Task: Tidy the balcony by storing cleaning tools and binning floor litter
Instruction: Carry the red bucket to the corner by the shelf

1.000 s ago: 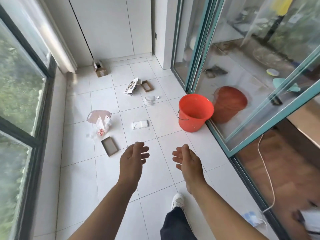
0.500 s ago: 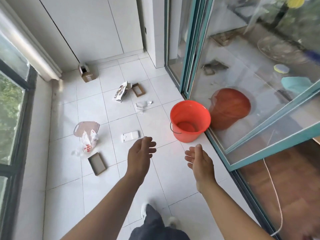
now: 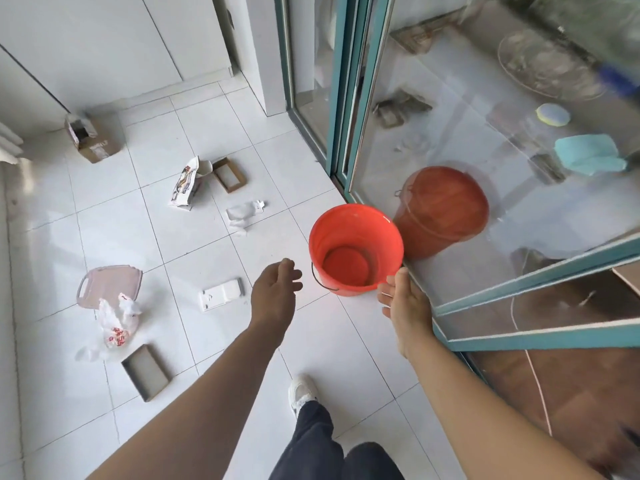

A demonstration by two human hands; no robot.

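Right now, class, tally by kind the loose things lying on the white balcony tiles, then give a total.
Orange bucket: 1
Shallow box trays: 2
Open cardboard box: 1
Printed paper bag: 1
Plastic bag: 1
Crumpled wrapper: 1
Pink board: 1
White flat pack: 1
Total: 9

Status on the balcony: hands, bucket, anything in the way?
Left hand open, holding nothing. Right hand open, at the orange bucket rim, no grip visible. Bucket upright by the glass door. Nothing between hands and bucket.
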